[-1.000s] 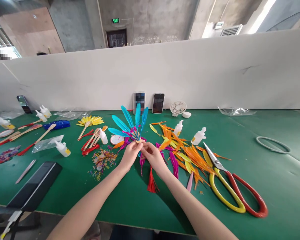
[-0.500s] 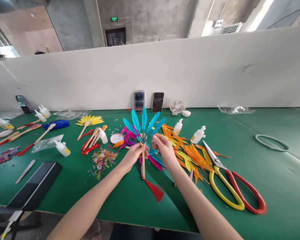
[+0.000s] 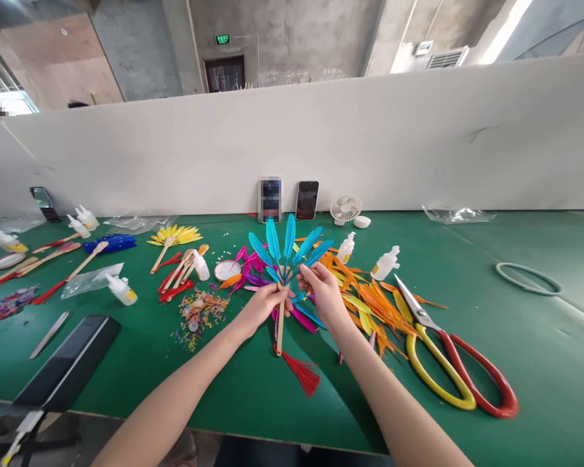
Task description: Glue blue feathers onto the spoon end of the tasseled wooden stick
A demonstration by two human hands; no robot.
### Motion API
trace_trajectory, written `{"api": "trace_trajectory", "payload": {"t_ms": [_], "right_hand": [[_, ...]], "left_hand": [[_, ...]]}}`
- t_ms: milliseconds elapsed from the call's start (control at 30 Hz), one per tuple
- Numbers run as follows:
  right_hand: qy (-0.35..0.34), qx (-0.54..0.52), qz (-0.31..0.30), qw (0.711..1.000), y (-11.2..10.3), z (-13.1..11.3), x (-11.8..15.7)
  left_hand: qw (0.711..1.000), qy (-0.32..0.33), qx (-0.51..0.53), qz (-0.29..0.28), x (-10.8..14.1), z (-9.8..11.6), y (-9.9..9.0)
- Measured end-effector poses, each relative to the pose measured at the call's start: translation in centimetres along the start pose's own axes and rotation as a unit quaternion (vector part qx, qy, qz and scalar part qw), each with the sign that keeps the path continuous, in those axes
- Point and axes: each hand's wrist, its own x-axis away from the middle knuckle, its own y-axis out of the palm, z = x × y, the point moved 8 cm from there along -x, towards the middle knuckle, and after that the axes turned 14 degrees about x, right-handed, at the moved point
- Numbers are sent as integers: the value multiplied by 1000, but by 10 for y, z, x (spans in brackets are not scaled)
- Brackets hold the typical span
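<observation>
My left hand [image 3: 261, 307] grips a feather fan by its flat wooden handle [image 3: 280, 327], just under the head. Bright blue feathers [image 3: 289, 239] spread upward from the fan head, and a red tassel [image 3: 304, 376] hangs from the handle's lower end. At the fan's right side my right hand [image 3: 322, 288] is closed in a pinch, its fingertips at the lower part of the rightmost blue feather [image 3: 320, 251]. Loose magenta feathers [image 3: 253, 263] lie behind the fan. Orange and yellow feathers [image 3: 377, 301] are heaped to the right of my right hand.
Large scissors [image 3: 438, 337] lie at right, near two glue bottles [image 3: 386, 263]. At left are wooden handles [image 3: 182, 269], a yellow feather fan [image 3: 178, 235], small colourful bits [image 3: 202, 310], a white dish [image 3: 227, 270] and a black box [image 3: 68, 360]. Phones [image 3: 307, 200] lean on the white partition.
The fan has tilted and shifted slightly to the right. My right hand's fingertips have come in against its rightmost feather. My left hand keeps hold of the handle.
</observation>
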Motion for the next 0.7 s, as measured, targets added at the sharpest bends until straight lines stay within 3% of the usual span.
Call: {"api": "trace_trajectory", "payload": {"t_ms": [700], "right_hand": [[1,-10,-14,1000,3,-1,0]], "left_hand": [[1000,-6,2,-2,1,1,2]]}}
